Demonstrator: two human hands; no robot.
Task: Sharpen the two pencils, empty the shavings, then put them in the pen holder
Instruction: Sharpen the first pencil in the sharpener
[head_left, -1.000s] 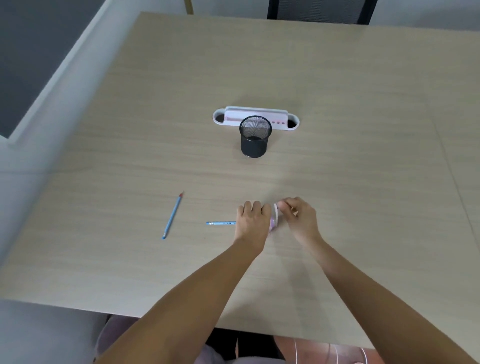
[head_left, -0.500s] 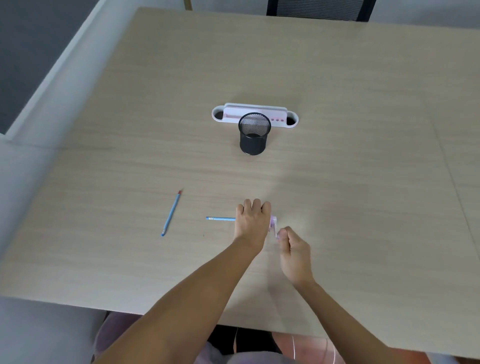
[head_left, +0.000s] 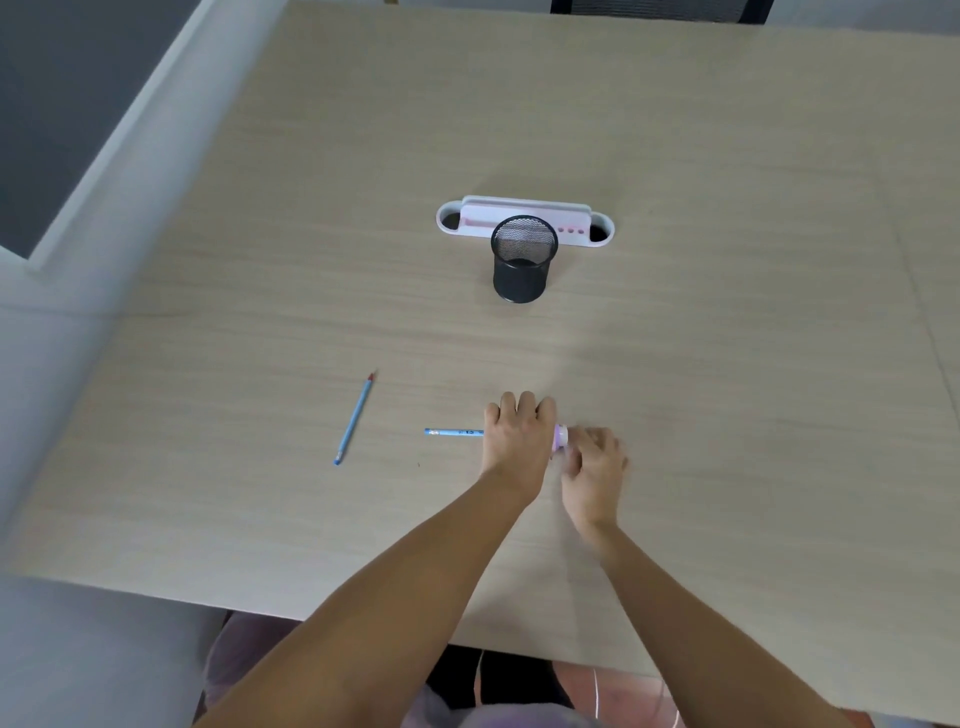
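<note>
Pen holder: one black mesh cup (head_left: 523, 260) stands upright on the desk (head_left: 727, 364), well beyond the hands; nothing shows inside it.
Tray: one white oblong organiser (head_left: 524, 221) sits just behind the pen holder, with a dark opening at each end; contents cannot be told.
Pencils: two, both blue. One pencil (head_left: 453, 432) pokes out leftward from the left hand, well in front of the pen holder. The other, a loose pencil (head_left: 355, 418), lies on the desk farther left, apart from both hands.
Sharpener: one small pinkish sharpener (head_left: 560, 436) sits between the two hands.
Left hand (head_left: 517, 436): closed over the pencil, knuckles up.
Right hand (head_left: 595, 465): blurred, fingers curled at the sharpener's end; the exact grip cannot be told.
</note>
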